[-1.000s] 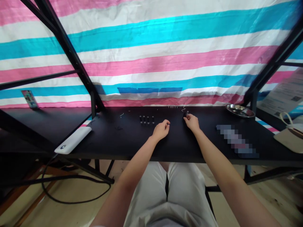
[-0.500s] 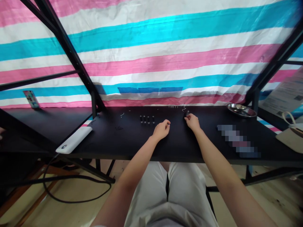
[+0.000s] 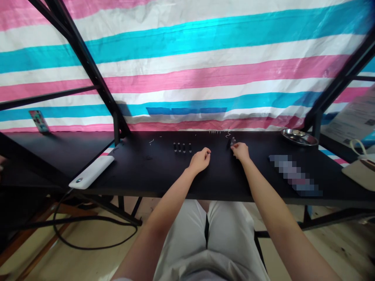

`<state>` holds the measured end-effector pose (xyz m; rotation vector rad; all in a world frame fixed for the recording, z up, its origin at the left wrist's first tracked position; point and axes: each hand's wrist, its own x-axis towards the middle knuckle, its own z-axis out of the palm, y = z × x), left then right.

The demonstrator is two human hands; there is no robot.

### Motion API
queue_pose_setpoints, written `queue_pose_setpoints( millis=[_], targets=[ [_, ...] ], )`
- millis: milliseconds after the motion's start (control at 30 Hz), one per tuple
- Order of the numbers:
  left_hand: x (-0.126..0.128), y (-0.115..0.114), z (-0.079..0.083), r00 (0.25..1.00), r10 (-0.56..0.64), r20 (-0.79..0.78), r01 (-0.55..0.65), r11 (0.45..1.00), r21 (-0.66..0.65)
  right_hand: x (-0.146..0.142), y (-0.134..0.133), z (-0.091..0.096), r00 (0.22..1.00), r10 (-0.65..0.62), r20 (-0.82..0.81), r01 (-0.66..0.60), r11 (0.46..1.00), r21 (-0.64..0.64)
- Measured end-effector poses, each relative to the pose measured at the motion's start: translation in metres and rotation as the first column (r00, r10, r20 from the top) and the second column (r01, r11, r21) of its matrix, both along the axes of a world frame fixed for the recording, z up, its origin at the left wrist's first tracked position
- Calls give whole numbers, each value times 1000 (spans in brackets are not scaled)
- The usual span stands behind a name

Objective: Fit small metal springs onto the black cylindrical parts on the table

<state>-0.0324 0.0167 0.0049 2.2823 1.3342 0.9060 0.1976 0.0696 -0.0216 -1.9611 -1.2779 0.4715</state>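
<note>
My right hand is closed in a pinch at the lower part of a small dark cylinder with a pale top. Another dark upright piece stands just left of its fingertips. Resting on the black table, my left hand has its fingers curled together. A tiny dark spot shows at those fingertips, too small to name. To the left of that hand, several similar small cylinders stand upright in a row, dark with lighter ends.
Several tiny silvery pieces line the table's back edge, beside a white string-like scrap. A metal plate lies back right, with a blurred-out flat item nearer. The white power bank-like block with a cable is left; a beige bag is right.
My right hand has shifted slightly right, and the pale-topped cylinder at its fingertips now shows more plainly, apart from the dark piece beside it. My left hand has stayed put.
</note>
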Motion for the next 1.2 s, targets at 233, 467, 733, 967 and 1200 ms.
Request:
queue_pose_setpoints(
  millis=[233, 467, 733, 967, 1200],
  targets=[
    [-2, 5, 2, 926, 243, 289, -245, 969, -30, 1, 1, 0, 998, -20, -64, 19, 1000, -21],
    [-6, 10, 6, 727, 387, 567, -245, 918, -313, -1, -7, 4, 997, 9, -80, -9, 1000, -10],
    [-7, 22, -6, 681, 399, 615, -149, 897, -417, -6, -29, 14, 999, -39, -8, 40, 989, 141],
    [-4, 19, 1, 611, 381, 694, -69, 899, -432, -25, -44, 26, 989, -113, 99, 47, 860, 508],
    [-3, 14, 10, 538, 242, 808, 217, 886, -410, -57, -57, 23, 904, 328, 274, -427, 726, 539]
  ],
)
